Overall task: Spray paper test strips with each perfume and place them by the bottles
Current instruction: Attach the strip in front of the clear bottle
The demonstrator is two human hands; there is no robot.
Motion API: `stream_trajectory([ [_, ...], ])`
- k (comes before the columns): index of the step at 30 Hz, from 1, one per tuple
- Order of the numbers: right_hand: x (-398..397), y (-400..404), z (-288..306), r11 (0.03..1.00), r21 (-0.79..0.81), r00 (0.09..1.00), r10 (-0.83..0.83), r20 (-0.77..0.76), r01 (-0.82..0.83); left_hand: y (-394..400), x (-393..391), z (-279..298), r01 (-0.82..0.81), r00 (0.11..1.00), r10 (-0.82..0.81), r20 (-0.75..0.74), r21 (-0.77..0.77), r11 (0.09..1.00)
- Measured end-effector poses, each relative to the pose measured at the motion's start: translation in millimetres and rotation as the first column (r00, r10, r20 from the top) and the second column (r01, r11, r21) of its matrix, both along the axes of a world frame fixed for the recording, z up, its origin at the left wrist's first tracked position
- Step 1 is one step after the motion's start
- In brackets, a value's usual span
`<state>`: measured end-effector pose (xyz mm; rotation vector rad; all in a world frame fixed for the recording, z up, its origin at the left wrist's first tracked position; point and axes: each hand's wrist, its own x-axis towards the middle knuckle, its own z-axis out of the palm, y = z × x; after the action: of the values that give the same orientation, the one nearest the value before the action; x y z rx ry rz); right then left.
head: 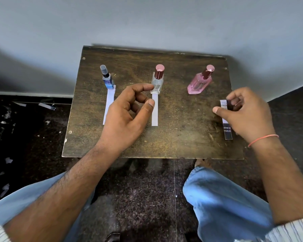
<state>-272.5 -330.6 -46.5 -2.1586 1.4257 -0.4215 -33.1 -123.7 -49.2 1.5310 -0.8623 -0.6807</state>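
Three perfume bottles stand in a row on the wooden table (173, 137): a slim blue bottle (108, 81) at the left, a clear bottle with a rose cap (157, 81) in the middle, a pink bottle (199, 81) at the right. A white strip (110, 98) lies in front of the blue bottle, another white strip (155, 116) in front of the clear one. My left hand (126, 116) hovers between these two strips, fingers curled and apart, holding nothing. My right hand (245, 114) pinches a printed strip (226, 126) near the table's right edge.
The small table stands against a grey wall. Paper scraps litter the dark floor at the left (45, 106). My knees in blue jeans (226, 198) sit below the table's front edge.
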Motion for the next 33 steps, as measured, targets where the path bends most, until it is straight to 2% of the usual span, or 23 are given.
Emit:
stream_trajectory([
  [4,-18.2,-16.3,-0.5,0.985,0.1,0.99,-0.137,-0.046,0.141,-1.7,-2.3,0.7,0.002,1.0,-0.002,-0.016,0.0,1.0],
  [9,-25.9,-26.2,-4.3,0.897,0.379,0.957,-0.278,0.083,0.228,-1.2,-2.1,2.7,0.025,1.0,-0.025,-0.017,-0.009,1.0],
  [15,-29.9,-28.9,-3.6,0.91,0.353,0.942,-0.29,0.169,0.217,1.1,-3.2,7.0,0.035,0.999,-0.035,-0.012,-0.011,0.999],
  [18,-22.7,-23.4,2.0,0.935,0.324,0.954,-0.217,0.208,0.142,2.8,-2.4,4.5,0.047,0.999,-0.047,-0.011,-0.006,0.999],
  [20,-13.2,-14.1,8.4,0.933,0.359,0.958,-0.128,0.257,0.028,3.6,-2.2,2.2,0.074,0.997,-0.073,-0.038,0.008,0.997],
  [25,18.7,17.6,17.5,0.839,0.465,0.906,0.073,0.418,-0.282,5.1,-1.2,-2.0,0.244,0.966,-0.227,-0.123,0.147,0.958],
  [29,46.4,38.1,11.6,0.802,0.465,0.872,0.135,0.471,-0.375,7.5,-2.2,-6.2,0.327,0.944,-0.307,-0.12,0.228,0.917],
  [33,65.1,50.2,6.9,0.827,0.406,0.858,0.163,0.487,-0.388,7.6,-2.5,-2.9,0.332,0.939,-0.297,-0.172,0.232,0.914],
])
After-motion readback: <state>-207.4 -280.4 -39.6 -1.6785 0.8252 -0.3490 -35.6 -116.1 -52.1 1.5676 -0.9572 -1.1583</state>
